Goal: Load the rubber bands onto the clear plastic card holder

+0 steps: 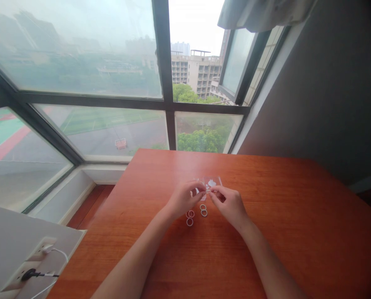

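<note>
My left hand [187,197] and my right hand [230,203] meet over the table, both with fingers closed in a pinch. A small pale ring [208,191] shows between their fingertips, mostly hidden by the fingers. Under and behind the fingers lies a clear plastic bag [212,182] with white print. Closer to me, two pale rings [203,213] overlap on the wood. Left of these, beside my left wrist, is a cluster of pinkish-white rings [189,222], touching or overlapping one another.
The reddish-brown wooden table [281,216] reaches to the window frame [169,106] at the back. One window pane [237,62] stands ajar on the right. A wall socket [23,274] with plugs and cables is at the lower left, near the table's edge.
</note>
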`<move>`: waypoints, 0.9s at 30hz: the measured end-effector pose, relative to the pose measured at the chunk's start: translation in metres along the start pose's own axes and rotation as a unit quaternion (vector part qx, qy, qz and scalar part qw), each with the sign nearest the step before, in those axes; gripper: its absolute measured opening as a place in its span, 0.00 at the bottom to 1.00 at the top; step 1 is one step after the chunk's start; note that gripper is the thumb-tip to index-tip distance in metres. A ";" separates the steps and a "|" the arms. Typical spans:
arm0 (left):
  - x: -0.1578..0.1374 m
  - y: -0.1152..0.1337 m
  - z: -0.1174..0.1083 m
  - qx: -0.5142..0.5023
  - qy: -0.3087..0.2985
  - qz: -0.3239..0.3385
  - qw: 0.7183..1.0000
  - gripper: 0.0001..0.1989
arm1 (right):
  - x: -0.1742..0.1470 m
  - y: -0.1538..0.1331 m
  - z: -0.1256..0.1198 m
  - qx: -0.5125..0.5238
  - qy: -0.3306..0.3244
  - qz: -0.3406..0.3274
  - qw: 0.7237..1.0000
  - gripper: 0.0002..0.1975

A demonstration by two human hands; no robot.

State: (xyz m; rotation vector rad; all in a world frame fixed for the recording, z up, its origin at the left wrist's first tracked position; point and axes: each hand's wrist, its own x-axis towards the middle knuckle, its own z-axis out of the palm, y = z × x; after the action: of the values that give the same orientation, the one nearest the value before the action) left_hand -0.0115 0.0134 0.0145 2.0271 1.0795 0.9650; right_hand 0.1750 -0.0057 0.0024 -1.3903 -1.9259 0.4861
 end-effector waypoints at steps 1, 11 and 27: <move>0.000 0.000 0.000 0.002 0.000 0.001 1.000 0.04 | 0.000 0.000 0.000 0.001 -0.001 -0.001 1.000 0.13; 0.001 -0.010 -0.002 0.041 0.088 -0.026 0.995 0.04 | 0.000 0.003 0.000 -0.038 -0.024 0.009 0.999 0.11; 0.004 -0.024 0.000 0.115 0.124 -0.034 0.985 0.06 | 0.000 -0.003 -0.002 -0.099 -0.101 0.010 0.990 0.08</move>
State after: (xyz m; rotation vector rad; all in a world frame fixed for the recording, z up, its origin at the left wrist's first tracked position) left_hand -0.0196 0.0279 -0.0033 2.0731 1.4418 1.1221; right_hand 0.1747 -0.0067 0.0054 -1.5352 -2.1747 0.4718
